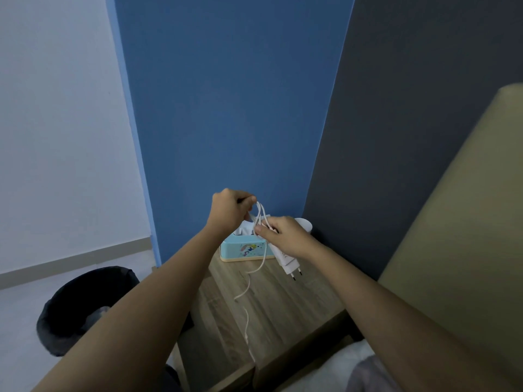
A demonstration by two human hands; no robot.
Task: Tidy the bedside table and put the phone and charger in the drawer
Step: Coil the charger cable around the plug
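Left hand (230, 212) closed, pinching loops of white charger cable (261, 219), right hand (285, 236) curled around cable and white plug adapter (288, 263), both raised over wooden surface (283, 306), loose cable end trailing down

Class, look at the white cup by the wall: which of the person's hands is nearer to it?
Right. The right hand, holding the charger plug, partly overlaps the white cup in view. The left hand, pinching the cable, is farther left, above the tissue box.
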